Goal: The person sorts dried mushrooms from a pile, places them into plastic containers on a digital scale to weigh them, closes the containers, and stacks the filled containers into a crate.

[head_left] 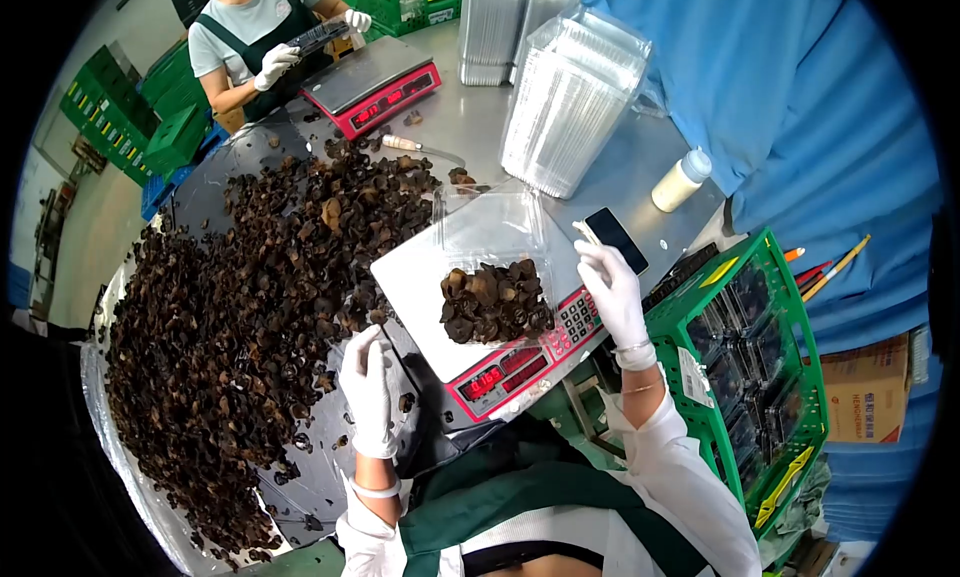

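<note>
The gloved left hand (368, 392), fingers loosely parted, is at the edge of the wood ear mushrooms (260, 317) heaped across the metal worktop (465, 112). The gloved right hand (612, 292), fingers extended and slightly apart, is just beside the keypad of a red-framed scale (415, 289). On its pan, an open clear clamshell box (492, 227) holds more mushrooms; the red display seems to read 0.165. To the right, a green crate (712, 419) of filled boxes bears a white label, too small to read. Beyond, by a blue curtain (810, 117), a carton (868, 389) shows Chinese characters and apparently "HENGHEWRAP". Farther along are a phone (616, 240), a bottle (682, 181), stacked clear containers (573, 102) and a second scale (385, 104). Across stands a gloved co-worker (250, 22); stacked green crates (110, 112) line the pale floor (85, 247).
</note>
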Tool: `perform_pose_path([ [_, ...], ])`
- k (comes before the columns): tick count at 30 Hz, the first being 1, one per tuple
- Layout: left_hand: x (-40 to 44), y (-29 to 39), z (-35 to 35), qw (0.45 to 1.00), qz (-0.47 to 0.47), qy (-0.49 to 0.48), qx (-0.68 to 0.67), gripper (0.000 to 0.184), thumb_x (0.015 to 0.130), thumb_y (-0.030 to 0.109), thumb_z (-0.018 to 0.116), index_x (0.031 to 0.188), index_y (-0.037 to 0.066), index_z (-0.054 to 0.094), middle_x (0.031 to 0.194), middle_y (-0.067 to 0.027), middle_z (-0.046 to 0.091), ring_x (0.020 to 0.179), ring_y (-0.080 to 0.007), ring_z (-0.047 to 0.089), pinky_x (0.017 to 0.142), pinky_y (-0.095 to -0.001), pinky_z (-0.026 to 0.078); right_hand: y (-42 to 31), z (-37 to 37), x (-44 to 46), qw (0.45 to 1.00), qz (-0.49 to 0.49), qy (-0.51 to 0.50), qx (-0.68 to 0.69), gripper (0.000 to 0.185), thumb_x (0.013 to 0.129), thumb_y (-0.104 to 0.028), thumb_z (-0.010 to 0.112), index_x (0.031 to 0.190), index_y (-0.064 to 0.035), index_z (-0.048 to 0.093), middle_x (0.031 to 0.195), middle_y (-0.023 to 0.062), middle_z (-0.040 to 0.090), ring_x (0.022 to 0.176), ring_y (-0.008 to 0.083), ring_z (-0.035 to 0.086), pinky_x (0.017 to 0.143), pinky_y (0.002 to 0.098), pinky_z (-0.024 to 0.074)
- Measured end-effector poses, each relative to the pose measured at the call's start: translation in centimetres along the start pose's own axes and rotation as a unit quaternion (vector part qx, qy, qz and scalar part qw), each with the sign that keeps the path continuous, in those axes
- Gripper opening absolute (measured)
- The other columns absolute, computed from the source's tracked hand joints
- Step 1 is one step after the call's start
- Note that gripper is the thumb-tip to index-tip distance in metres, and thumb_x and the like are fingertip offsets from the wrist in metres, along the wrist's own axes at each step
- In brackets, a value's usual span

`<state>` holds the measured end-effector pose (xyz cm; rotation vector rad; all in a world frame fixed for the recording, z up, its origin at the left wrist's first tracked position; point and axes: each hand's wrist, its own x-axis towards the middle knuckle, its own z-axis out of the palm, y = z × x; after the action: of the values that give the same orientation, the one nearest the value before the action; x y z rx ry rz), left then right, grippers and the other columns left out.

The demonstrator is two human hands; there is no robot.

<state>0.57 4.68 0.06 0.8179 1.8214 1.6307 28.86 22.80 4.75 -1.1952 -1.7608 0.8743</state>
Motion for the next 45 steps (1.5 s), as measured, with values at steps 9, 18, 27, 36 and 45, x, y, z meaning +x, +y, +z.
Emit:
perform_pose_path([
  [9,-4.9,-7.3,-9.7,0.978,-0.069,0.186,0.062,0.015,0.095,0.014,0.058,0.103,0.002,0.063,0.085,0.0005,0.06,0.072,-0.0058,0.049,0.066,-0.0207,0.042,-1.1,-0.1,-0.7,0.992,-0.074,-0.017,-0.1,0.012,0.081,-0.009,0.067,0.092,-0.0028,0.067,0.113,0.0142,0.064,0.111,0.03,0.058,0.096,0.0366,0.043],
  [18,-6.9,-7.9,-2.6,0.92,0.12,-0.062,0.368,0.018,0.078,0.008,0.07,0.094,0.002,0.064,0.086,-0.0139,0.059,0.084,-0.0303,0.059,0.075,-0.0371,0.048,-0.7,2.9,-4.2,0.933,-0.163,-0.17,-0.272,0.017,0.082,-0.02,0.068,0.094,-0.0088,0.071,0.131,0.0154,0.055,0.128,0.0407,0.042,0.105,0.0461,0.0354],
  [27,-3.2,-9.1,-6.7,0.865,0.119,0.059,0.484,0.028,0.077,0.018,0.072,0.101,0.006,0.063,0.094,-0.0119,0.058,0.088,-0.0314,0.055,0.075,-0.0412,0.046,-0.5,0.9,-4.3,0.969,-0.139,-0.034,-0.201,0.021,0.079,-0.006,0.067,0.101,-0.0063,0.068,0.119,0.0115,0.061,0.12,0.0322,0.051,0.102,0.0401,0.0398],
  [36,7.1,-10.2,-1.1,0.903,0.131,0.136,0.386,0.042,0.079,0.013,0.073,0.118,0.004,0.058,0.108,-0.0146,0.058,0.093,-0.0335,0.061,0.08,-0.0374,0.05,-0.5,1.9,-4.1,0.962,-0.16,-0.045,-0.214,0.021,0.08,-0.006,0.067,0.101,-0.0066,0.067,0.116,0.0111,0.061,0.118,0.0325,0.052,0.101,0.0408,0.0409],
  [45,6.7,-10.2,-2.5,0.938,-0.15,-0.021,-0.313,0.007,0.091,0.018,0.062,0.095,0.012,0.06,0.08,0.0057,0.057,0.069,-0.0056,0.05,0.061,-0.0222,0.039,1.0,0.9,-4.1,0.965,-0.154,-0.02,-0.212,0.022,0.078,-0.004,0.068,0.099,-0.0058,0.068,0.112,0.0112,0.063,0.112,0.0325,0.056,0.098,0.0403,0.0441],
])
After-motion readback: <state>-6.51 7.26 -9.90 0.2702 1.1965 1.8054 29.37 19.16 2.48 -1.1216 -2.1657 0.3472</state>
